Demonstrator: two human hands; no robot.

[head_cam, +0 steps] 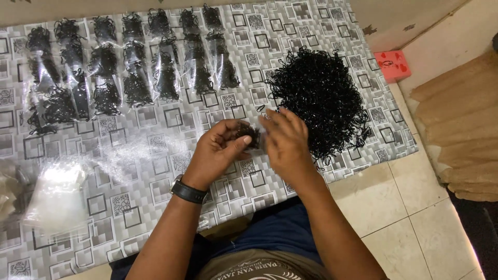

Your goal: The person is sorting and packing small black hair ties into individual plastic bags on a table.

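Observation:
My left hand (218, 148) and my right hand (285, 140) meet over the grey patterned mat (155, 155). Between them they hold a small clear bag with a bunch of black elastic bands (250, 134) in it; the left fingers pinch the bunch, the right hand grips the bag's side. A black watch sits on my left wrist (188, 192). A big loose pile of black bands (319, 98) lies just right of my right hand.
Several filled clear bags of black bands (124, 67) lie in rows at the mat's far left. A stack of empty clear bags (57, 197) is at the left edge. A pink card (392, 65) and brown cardboard (461, 124) lie on the tiled floor at the right.

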